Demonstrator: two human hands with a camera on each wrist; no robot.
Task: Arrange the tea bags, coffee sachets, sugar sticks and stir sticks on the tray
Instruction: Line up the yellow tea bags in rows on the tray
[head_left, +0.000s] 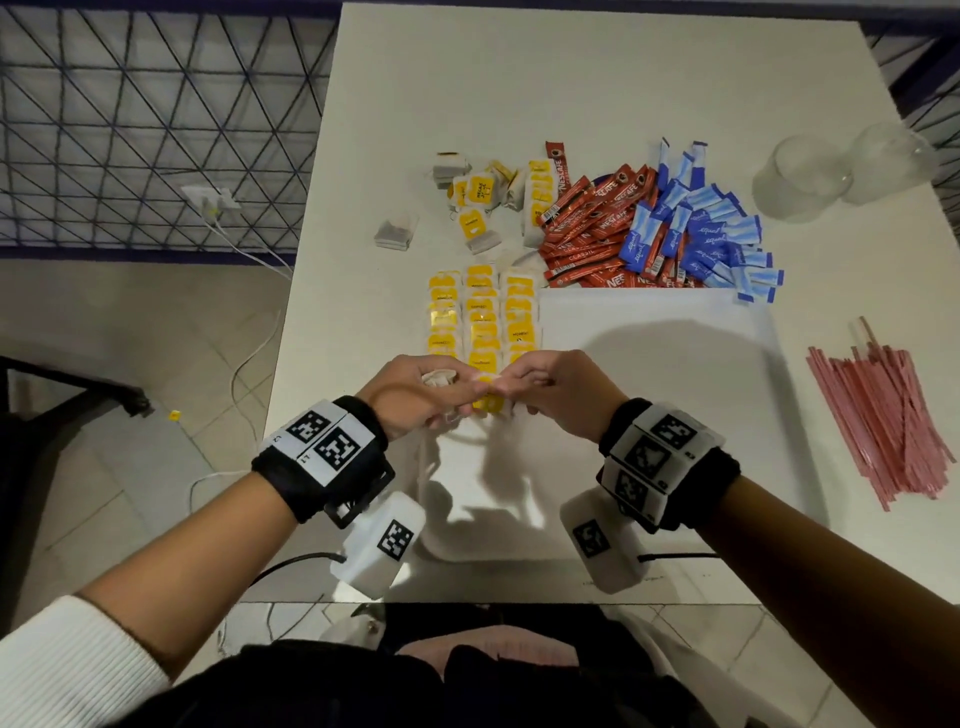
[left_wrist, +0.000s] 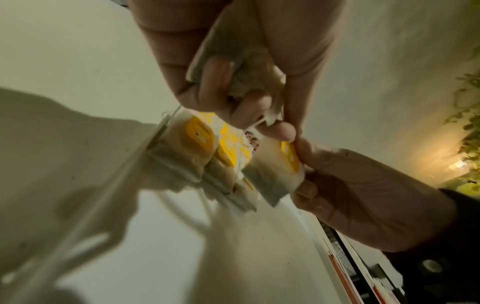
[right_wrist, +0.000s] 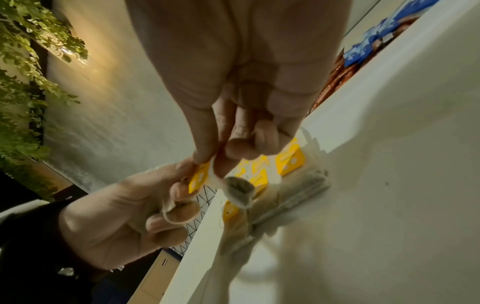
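Both hands meet just above the left part of the white tray (head_left: 654, 415). My left hand (head_left: 465, 391) grips a small bunch of tea bags (left_wrist: 249, 82) in its curled fingers. My right hand (head_left: 511, 383) pinches a single tea bag (left_wrist: 272, 172) by its top edge, and the bag hangs down with its yellow tag (right_wrist: 198, 181) against my left fingertips. Three columns of yellow-tagged tea bags (head_left: 480, 322) lie on the tray just beyond the hands. Behind the tray lie loose tea bags (head_left: 488, 197), red coffee sachets (head_left: 592, 228) and blue sugar sticks (head_left: 696, 228). Pink stir sticks (head_left: 883, 415) lie to the right of it.
Clear plastic cups (head_left: 800, 176) stand at the table's back right. The white table (head_left: 571, 78) drops off to the floor on the left, where a white cable (head_left: 249, 364) runs. The tray's middle and right are bare.
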